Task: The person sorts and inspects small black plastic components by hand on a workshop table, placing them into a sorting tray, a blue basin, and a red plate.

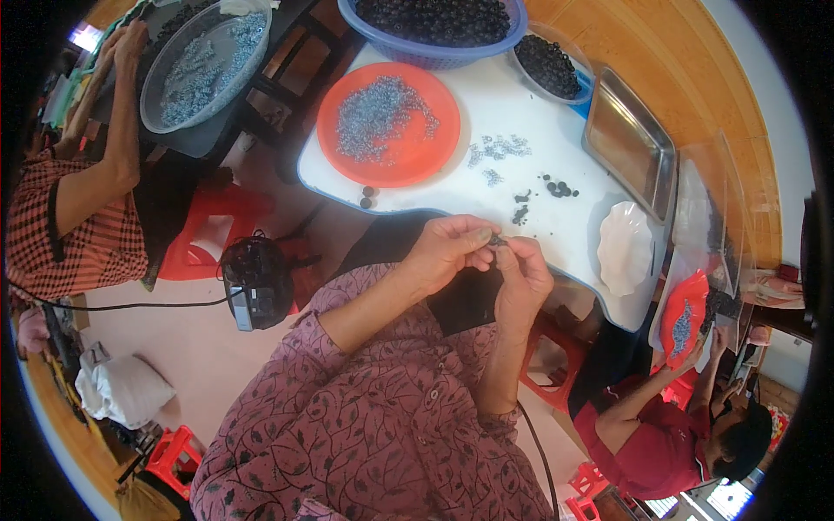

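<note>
Just off the near edge of the white table, both my hands are closed, fingertips together. My left hand and my right hand pinch a small dark piece between them. Fingers cover much of it, so its exact kind is unclear. Small black pieces and black round parts lie on the table just beyond my right hand. A loose group of small clear-grey parts is farther back. To their left, an orange-red plate carries a heap of similar clear-grey parts.
A blue-purple basket and a clear bowl, both with black parts, stand at the back. At right are a metal tray and a white scalloped dish. Other people work at left and right.
</note>
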`<state>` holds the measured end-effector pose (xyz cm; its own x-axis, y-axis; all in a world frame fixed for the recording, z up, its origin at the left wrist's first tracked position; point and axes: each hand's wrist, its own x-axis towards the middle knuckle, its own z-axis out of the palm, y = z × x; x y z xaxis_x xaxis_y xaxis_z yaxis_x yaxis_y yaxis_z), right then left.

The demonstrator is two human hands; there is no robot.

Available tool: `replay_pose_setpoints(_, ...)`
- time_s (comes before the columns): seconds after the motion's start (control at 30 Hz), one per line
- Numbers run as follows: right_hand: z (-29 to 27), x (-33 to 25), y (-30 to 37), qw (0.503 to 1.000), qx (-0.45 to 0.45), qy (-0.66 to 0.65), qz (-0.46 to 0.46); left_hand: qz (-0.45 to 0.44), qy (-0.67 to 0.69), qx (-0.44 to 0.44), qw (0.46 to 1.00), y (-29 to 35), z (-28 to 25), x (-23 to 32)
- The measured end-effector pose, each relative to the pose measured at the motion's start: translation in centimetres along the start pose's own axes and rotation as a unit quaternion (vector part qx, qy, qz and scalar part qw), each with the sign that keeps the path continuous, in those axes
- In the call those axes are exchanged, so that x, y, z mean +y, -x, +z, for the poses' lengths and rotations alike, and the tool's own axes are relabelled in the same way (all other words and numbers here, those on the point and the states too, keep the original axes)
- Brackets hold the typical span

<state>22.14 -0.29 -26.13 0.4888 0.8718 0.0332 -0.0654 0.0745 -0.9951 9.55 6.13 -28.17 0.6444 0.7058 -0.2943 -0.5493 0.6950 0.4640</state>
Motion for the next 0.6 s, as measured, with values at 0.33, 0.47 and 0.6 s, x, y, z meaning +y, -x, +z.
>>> replay_pose_setpoints(0.33, 0.14, -0.36, -0.04, 0.997, -0.008, 0.070, -0.035, 0.015, -0.052, 0.015, 0.998, -0.04, 0.02, -0.17)
replay_pose_setpoints(0.47, 0.17, -0.25, -0.23, 0.992, -0.009, 0.104, -0.065, 0.017, -0.057, 0.015, 0.998, -0.05, -0.08, -0.24)
replay_pose_setpoints(0.6, 0.35, -0.89, -0.44, 0.974, -0.020, 0.194, -0.118, 0.018, -0.077, 0.018, 0.997, -0.15, -0.18, -0.32)
